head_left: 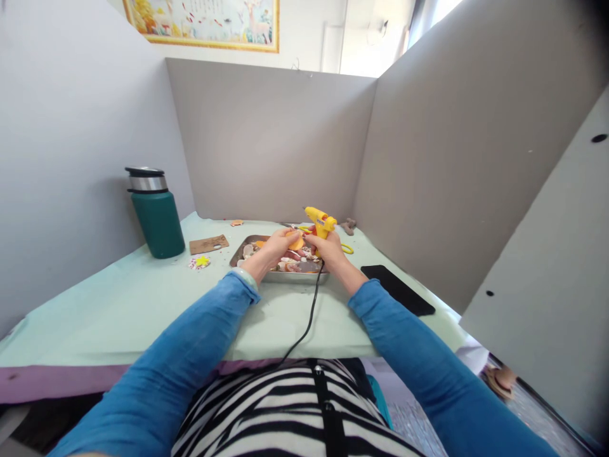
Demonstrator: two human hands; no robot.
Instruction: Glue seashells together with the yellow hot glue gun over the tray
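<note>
My right hand (329, 249) is closed round the handle of a yellow glue gun (320, 220), its nozzle pointing left. A black cord (309, 314) runs from the gun down over the table's front edge. My left hand (276, 244) pinches a small orange piece (297, 242) just under the gun's tip. Both hands hover over a metal tray (295, 276) filled with several shells and small coloured bits.
A green flask (155, 212) with a steel lid stands at the left. Near it lie a brown card (209, 244) and a small yellow flower piece (202, 261). A black phone (398, 289) lies to the right. Grey partition walls enclose the pale green table (118, 304).
</note>
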